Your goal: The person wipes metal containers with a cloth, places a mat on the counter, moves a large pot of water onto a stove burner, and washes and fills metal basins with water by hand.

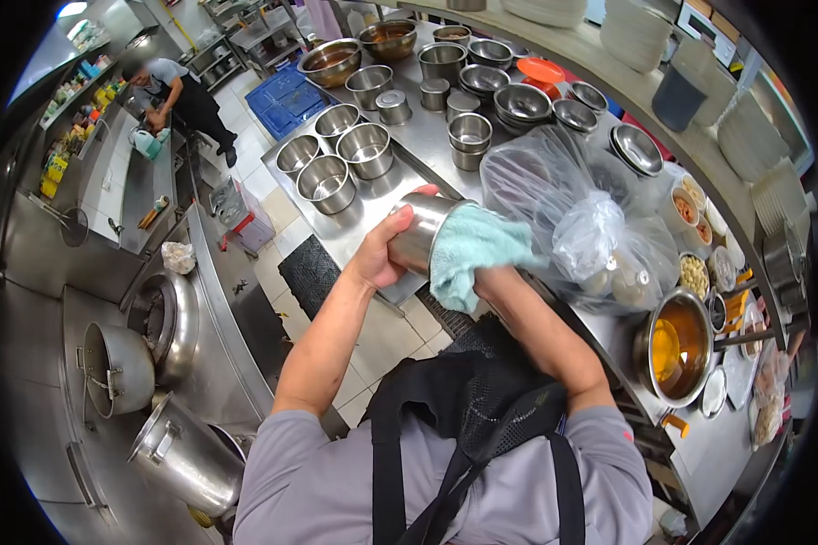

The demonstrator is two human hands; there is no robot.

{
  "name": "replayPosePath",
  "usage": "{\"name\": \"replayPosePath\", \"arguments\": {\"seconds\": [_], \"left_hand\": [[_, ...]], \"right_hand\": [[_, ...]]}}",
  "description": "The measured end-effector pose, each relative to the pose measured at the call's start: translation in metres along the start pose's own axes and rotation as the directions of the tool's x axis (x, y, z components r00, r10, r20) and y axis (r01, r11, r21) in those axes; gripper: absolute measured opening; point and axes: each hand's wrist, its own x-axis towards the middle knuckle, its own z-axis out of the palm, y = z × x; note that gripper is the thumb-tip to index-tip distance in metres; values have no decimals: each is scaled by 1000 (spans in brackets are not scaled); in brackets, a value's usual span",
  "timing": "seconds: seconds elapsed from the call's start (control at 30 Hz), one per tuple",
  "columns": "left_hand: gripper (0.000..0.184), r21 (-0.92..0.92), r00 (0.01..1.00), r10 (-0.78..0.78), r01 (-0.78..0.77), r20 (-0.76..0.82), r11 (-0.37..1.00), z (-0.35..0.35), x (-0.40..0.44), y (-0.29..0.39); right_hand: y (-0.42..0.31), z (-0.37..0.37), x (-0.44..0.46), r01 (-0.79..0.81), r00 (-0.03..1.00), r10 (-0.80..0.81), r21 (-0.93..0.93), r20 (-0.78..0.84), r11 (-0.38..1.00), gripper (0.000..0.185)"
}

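The left hand (386, 250) grips a pot (418, 233); cloth (478, 243) hides how the right hand (493, 280) grips. Wiping looks unfinished; I can't tell about other pots (325, 185)

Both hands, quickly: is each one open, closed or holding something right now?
Left hand: closed around a steel pot.
Right hand: under a pale green cloth; fingers hidden, so grip cannot be told.

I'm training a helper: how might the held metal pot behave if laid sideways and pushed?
The pot would probably roll, given its round wall. It looks stiff, its wall unbent under the left hand. Smooth, shiny metal may feel slippery.
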Motion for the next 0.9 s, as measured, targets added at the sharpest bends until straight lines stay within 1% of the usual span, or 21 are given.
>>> {"name": "replayPosePath", "arguments": {"seconds": [0.03, 0.07, 0.1, 0.13, 0.17, 0.23, 0.27, 0.3, 0.33, 0.37, 0.4, 0.47, 0.5, 0.53, 0.57, 0.6, 0.67, 0.7, 0.77, 0.87, 0.9], "left_hand": [[61, -55, 998, 41, -44, -46, 998, 5, 1, -4], [60, -111, 993, 71, -82, -97, 991, 8, 2, -9], [57, -80, 994, 79, -86, -81, 993, 7, 6, -11], [55, -35, 992, 78, -82, -97, 996, 9, 9, -13], [58, 23, 994, 50, -48, -98, 999, 9, 11, -11], [62, 77, 995, 25, -17, -99, 997, 12, 13, -3], [63, 181, 996, 20, -4, -86, 984, 16, 14, 2], [64, 282, 997, 12, 9, -75, 959, 20, 13, 6], [64, 279, 997, 9, 14, -79, 960, 23, 14, 10], [65, 536, 995, 92, -60, -34, 842, 26, 15, 14], [66, 747, 986, 164, -136, 36, 651, 31, 15, 18], [76, 691, 993, 116, -81, -4, 718, 38, 7, 25], [78, 692, 986, 137, -162, 91, 703, 35, 5, 26], [80, 685, 971, 152, -238, 184, 688, 30, 2, 27], [88, 644, 954, 193, -297, 228, 705, 25, 5, 27], [88, 640, 954, 204, -298, 219, 708, 20, 6, 28], [90, 658, 956, 181, -292, 233, 695, 13, 9, 37], [94, 649, 957, 180, -287, 229, 704, 2, 11, 38], [96, 581, 951, 238, -310, 199, 752, -26, 15, 32], [96, 423, 931, 328, -365, 161, 829, -68, 20, 27], [89, 346, 924, 381, -363, 17, 865, -87, 21, 24]], "right_hand": [[-8, -16, 1, 474, 878, -403, -594, 259, 650, 38], [-19, -27, 0, 681, 596, -460, -718, 658, -145, 36], [-19, -31, 5, 584, 791, -332, -796, 514, 159, 31], [-25, -28, 10, 355, 935, -164, -816, 315, 456, 26], [-30, -25, 14, 80, 994, 4, -772, 106, 630, 20], [-35, -31, 16, 230, 966, 20, -895, 257, 381, 24], [-38, -32, 17, 313, 944, 28, -916, 330, 251, 27], [-37, -30, 16, 417, 907, -66, -869, 415, 266, 32], [-36, -26, 16, 515, 857, -161, -813, 490, 271, 37], [-32, -29, 17, 431, 892, -89, -777, 442, 458, 43], [-28, -31, 19, 317, 920, -17, -718, 391, 620, 49], [-15, -42, 32, 310, 886, 41, -657, 461, 687, 49], [-7, -46, 39, 306, 871, 62, -636, 487, 709, 48], [2, -48, 45, 45, 848, 131, -317, 514, 947, 46], [12, -51, 49, -256, 809, 184, 52, 559, 965, 44], [19, -55, 52, -523, 760, 211, 387, 615, 759, 43], [22, -53, 61, -503, 788, 259, 341, 559, 794, 42], [26, -56, 64, -378, 849, 266, 174, 457, 909, 40], [30, -59, 67, -184, 930, 217, -135, 296, 974, 38], [16, -77, 67, -151, 969, 173, -129, 179, 980, 35], [8, -84, 68, -147, 978, 159, -99, 133, 984, 34]]}}
